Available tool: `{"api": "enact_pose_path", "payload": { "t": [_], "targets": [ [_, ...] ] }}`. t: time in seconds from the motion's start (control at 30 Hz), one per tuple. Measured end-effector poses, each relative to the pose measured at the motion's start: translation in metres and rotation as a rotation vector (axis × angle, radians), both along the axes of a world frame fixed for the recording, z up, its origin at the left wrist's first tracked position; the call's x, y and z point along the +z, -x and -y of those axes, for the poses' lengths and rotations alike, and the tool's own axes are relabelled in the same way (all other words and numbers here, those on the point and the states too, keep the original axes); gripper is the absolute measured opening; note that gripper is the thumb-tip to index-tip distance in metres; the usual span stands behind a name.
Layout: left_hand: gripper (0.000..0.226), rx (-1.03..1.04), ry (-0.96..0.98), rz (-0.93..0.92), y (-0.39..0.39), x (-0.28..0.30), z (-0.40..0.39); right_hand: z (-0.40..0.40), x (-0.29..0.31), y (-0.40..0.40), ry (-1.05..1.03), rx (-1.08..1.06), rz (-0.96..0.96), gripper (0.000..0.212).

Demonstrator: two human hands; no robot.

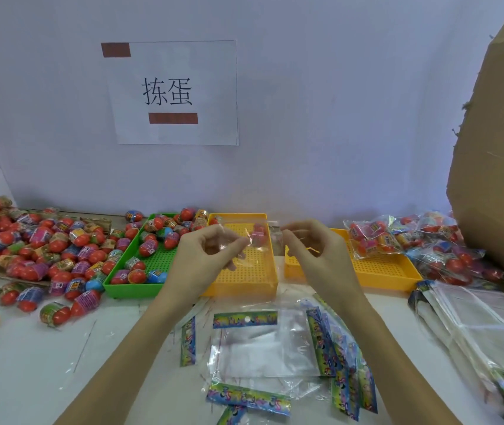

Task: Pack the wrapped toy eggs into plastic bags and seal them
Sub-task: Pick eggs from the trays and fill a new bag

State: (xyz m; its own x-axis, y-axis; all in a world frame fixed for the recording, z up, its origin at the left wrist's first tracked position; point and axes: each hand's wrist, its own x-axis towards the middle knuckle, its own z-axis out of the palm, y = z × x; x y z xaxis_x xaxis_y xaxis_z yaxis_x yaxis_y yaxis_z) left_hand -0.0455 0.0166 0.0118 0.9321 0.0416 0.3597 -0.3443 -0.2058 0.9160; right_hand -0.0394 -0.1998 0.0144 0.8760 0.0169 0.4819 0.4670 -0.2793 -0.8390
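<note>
Clear plastic bag [244, 256] held above the yellow tray [246, 279], my left hand [204, 256] and right hand [315, 250] fingers pinching its top corners—film looks flimsy, slippery, nearly weightless; best gripped by its edges.

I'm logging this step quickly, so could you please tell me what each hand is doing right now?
Left hand: pinches the clear plastic bag at its top edge.
Right hand: pinches the same bag's other top corner.
</note>
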Motion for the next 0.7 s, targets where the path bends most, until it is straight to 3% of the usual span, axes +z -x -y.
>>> {"api": "enact_pose_path", "payload": {
  "t": [0.07, 0.2, 0.3, 0.4, 0.5, 0.57, 0.63, 0.7],
  "targets": [
    [0.027, -0.028, -0.006, -0.026, 0.003, 0.0, 0.003, -0.009, 0.003, 0.006, -0.163, 0.077, -0.001, 0.014],
    [0.032, 0.011, -0.02, -0.009, 0.004, -0.002, 0.01, -0.018, 0.0, 0.011, -0.241, 0.069, 0.057, 0.022],
    [0.031, 0.08, -0.078, 0.183, 0.01, -0.001, 0.018, -0.018, 0.004, 0.012, -0.375, 0.372, -0.223, 0.056],
    [0.024, 0.07, -0.316, 0.462, 0.017, -0.001, 0.023, -0.019, 0.007, 0.011, -0.333, 0.448, -0.361, 0.074],
    [0.019, 0.072, -0.677, 0.709, 0.019, -0.004, 0.029, -0.015, 0.004, 0.008, -0.306, 0.45, -0.362, 0.054],
    [0.026, 0.041, -0.793, 0.744, 0.019, -0.007, 0.032, -0.012, 0.002, 0.008, -0.287, 0.384, -0.318, 0.031],
    [0.026, -0.046, -0.716, 0.671, 0.021, -0.009, 0.031, -0.01, 0.0, 0.007, -0.289, 0.298, -0.284, 0.021],
    [0.022, -0.085, -0.503, 0.589, 0.021, -0.009, 0.029, -0.008, 0.0, 0.005, -0.307, 0.239, -0.27, 0.016]
  ]
}}
